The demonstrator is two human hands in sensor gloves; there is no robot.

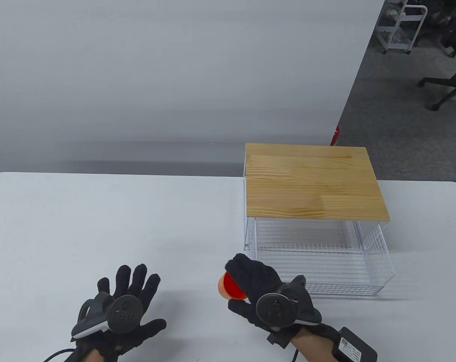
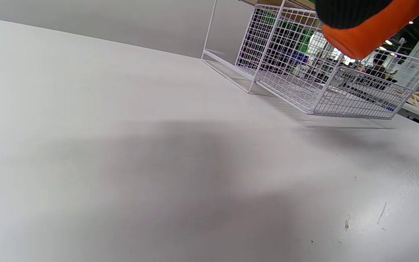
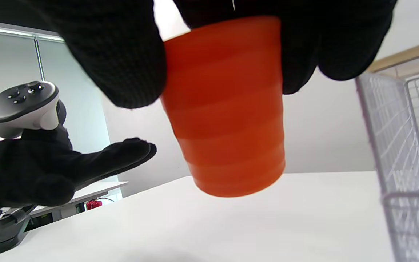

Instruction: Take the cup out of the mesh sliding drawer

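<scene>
My right hand (image 1: 250,281) grips an orange cup (image 1: 230,288) by its upper part and holds it just above the table, left of the drawer's front corner. In the right wrist view the cup (image 3: 227,116) hangs upright, its base clear of the table, with gloved fingers (image 3: 122,54) around it. The white mesh drawer (image 1: 326,264) is pulled out from under the wooden-topped frame (image 1: 311,184) and shows nothing inside. My left hand (image 1: 132,301) is open, fingers spread, over the table at the front left. The left wrist view shows the drawer (image 2: 326,80) and the cup's base (image 2: 366,32).
The white table (image 1: 118,226) stretches to the left and far side of the hands. The table's right edge is just past the drawer. Office chairs and a cart stand on the floor beyond.
</scene>
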